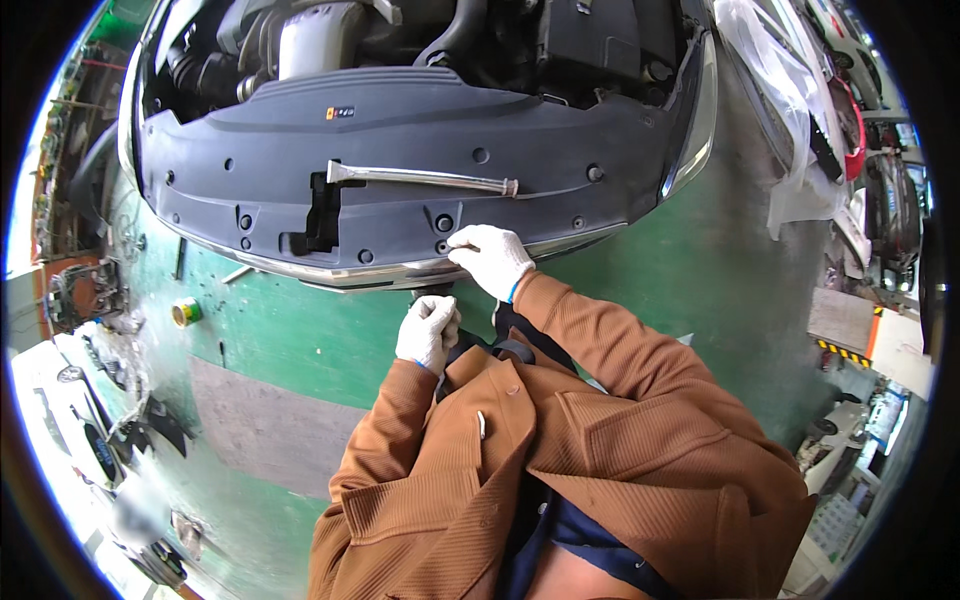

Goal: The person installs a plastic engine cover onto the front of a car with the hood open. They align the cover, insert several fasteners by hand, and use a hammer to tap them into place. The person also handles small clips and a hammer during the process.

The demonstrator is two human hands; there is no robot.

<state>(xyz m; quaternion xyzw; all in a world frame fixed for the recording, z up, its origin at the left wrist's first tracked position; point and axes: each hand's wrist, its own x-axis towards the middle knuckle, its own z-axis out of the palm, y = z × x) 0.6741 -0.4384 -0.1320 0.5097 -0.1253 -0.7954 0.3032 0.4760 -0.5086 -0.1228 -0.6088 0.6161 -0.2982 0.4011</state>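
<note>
A dark plastic radiator cover (400, 125) spans the front of a car's open engine bay, with round clips along it. My right hand (490, 262), in a white knit glove, is at the cover's front edge. Its fingertips are pinched beside a round clip (443, 246); whatever is between them is hidden. Lower and to the left, in front of the chrome trim (390, 272), my gloved left hand (428, 330) is closed with curled fingers. I cannot make out what it holds, if anything. A shiny metal bar with a flared end (425, 178) lies across the cover.
A rectangular opening (322, 212) cuts through the cover left of centre. On the green floor (270, 335) are a yellow-green tape roll (186, 312) and a grey-brown mat (265, 420). Plastic-wrapped car parts (790, 110) stand at the right, with more parts along the left.
</note>
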